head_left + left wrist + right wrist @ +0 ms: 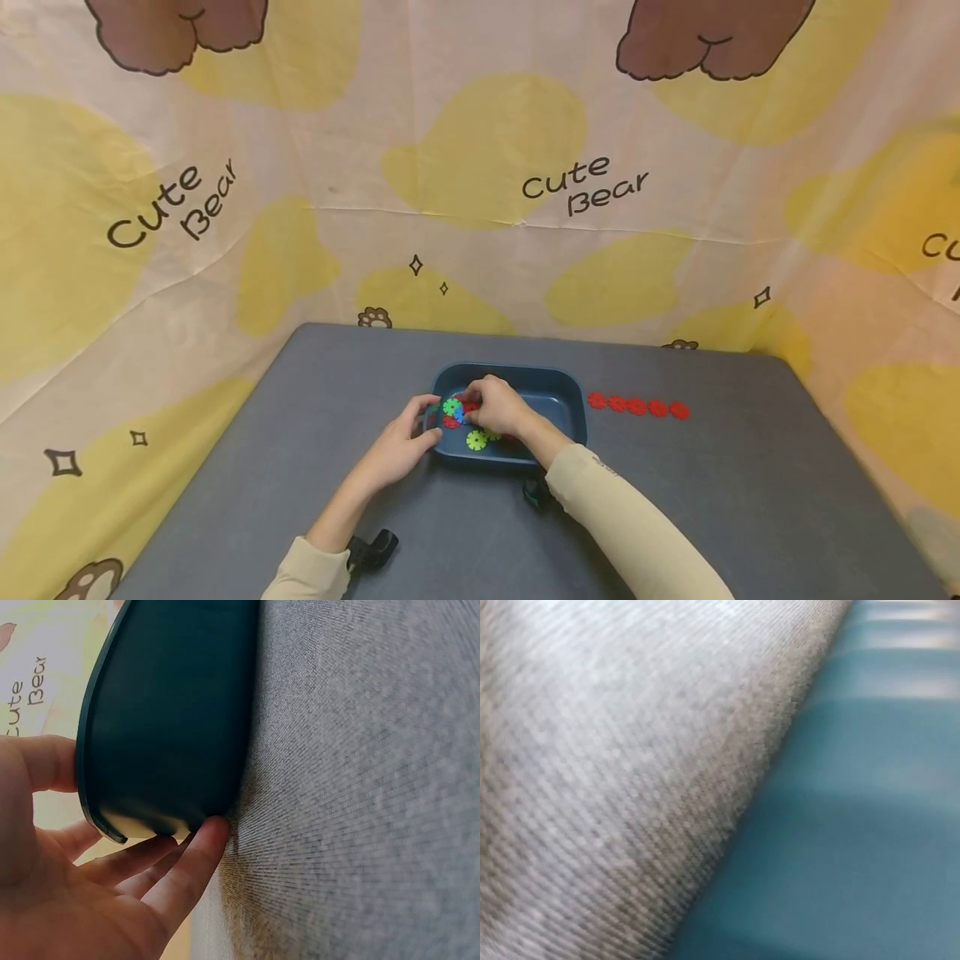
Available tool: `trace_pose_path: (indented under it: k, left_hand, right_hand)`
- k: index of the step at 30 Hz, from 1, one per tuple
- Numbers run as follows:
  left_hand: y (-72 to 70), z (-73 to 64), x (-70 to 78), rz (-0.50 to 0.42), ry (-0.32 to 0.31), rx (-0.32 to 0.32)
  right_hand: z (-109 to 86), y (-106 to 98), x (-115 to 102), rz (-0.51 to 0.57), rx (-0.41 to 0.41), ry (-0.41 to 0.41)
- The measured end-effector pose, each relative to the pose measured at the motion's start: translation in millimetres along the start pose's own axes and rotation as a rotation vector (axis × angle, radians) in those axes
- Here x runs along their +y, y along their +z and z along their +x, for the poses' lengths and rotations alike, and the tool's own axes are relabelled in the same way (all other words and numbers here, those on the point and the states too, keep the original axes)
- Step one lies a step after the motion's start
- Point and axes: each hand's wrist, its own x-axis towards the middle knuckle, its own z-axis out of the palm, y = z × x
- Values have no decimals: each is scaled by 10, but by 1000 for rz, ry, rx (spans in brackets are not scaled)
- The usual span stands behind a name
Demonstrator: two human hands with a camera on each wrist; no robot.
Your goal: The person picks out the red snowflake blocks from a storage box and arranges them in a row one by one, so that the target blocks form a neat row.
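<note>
I can make out a pile of small plastic discs, thin and flat, with toothed rims like snowflakes, in the left part of the dark blue-teal, round-cornered plastic tray (553, 408): a bright green disc (452, 407) on top, a blue disc (460, 415) and a red disc (450, 422) beside it, and a yellow-green disc (476, 440) toward the tray's near wall. The right hand (498, 407) reaches into the tray with fingers bent down among them; I can't tell whether it pinches one. The left hand (401, 442) grips the tray's left end, thumb and fingers around it. Just right of the tray runs a row of five red toothed discs (637, 407); I can't tell if they are linked. Under the tray lies a grey, cloth-textured tabletop (750, 467); behind it hangs a pink-and-yellow "Cute Bear" fabric backdrop (480, 150).
</note>
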Motion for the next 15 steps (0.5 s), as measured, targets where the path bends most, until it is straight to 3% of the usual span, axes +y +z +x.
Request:
trace_pose_path:
  k: [15]
  left_hand:
    - [10,10,-4,-7,-5,-5]
  right_hand:
    - [-194,-167,-33,-24,-35,-63]
